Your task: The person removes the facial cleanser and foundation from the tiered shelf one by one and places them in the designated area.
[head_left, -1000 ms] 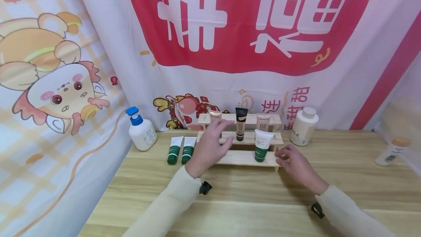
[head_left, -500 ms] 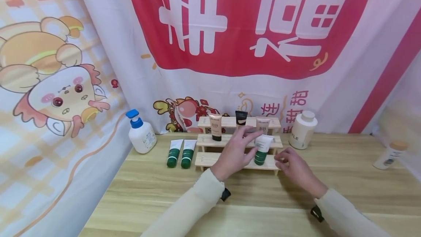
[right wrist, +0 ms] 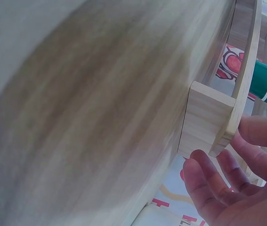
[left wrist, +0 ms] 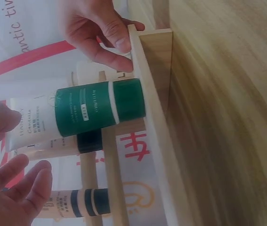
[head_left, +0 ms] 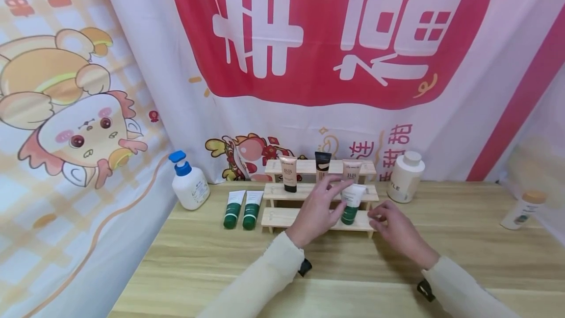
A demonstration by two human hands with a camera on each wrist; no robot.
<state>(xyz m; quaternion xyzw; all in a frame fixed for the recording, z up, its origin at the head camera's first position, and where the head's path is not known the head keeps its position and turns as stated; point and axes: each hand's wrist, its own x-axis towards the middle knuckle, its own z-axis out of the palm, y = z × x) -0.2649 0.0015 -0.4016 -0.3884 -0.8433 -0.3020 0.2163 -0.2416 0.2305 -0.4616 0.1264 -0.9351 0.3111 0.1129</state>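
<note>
Just ahead of the left hand (head_left: 317, 210) stands a green-and-white tube (head_left: 351, 203) on the lowest step of a three-step wooden rack (head_left: 282, 217); the left fingers (left wrist: 27, 181) are spread and relaxed, thumb and forefinger either side of the tube's white upper end, and whether they touch it I cannot tell; the right hand (head_left: 390, 225) rests at the rack's right end, its thumb and fingertips (left wrist: 119, 44) pressed against the end edge of the lowest step, holding it lightly; between the two hands lies only the tube and a short bare stretch of step; to the left of the left fingers the lowest step runs bare to its left edge; beyond the fingertips three tubes stand on the upper steps, a beige one (head_left: 289, 173), a black-capped one (head_left: 322, 163) and a pinkish one (head_left: 351, 170); well left of the fingers two more green tubes (head_left: 241, 208) stand side by side on the table (head_left: 353, 278), and past them one pump bottle (head_left: 189, 184); right of the right fingers, one white jar (head_left: 405, 176), then one small bottle (head_left: 523, 209) near the table's far right edge; broad bare wood lies on the near side of both wrists
</note>
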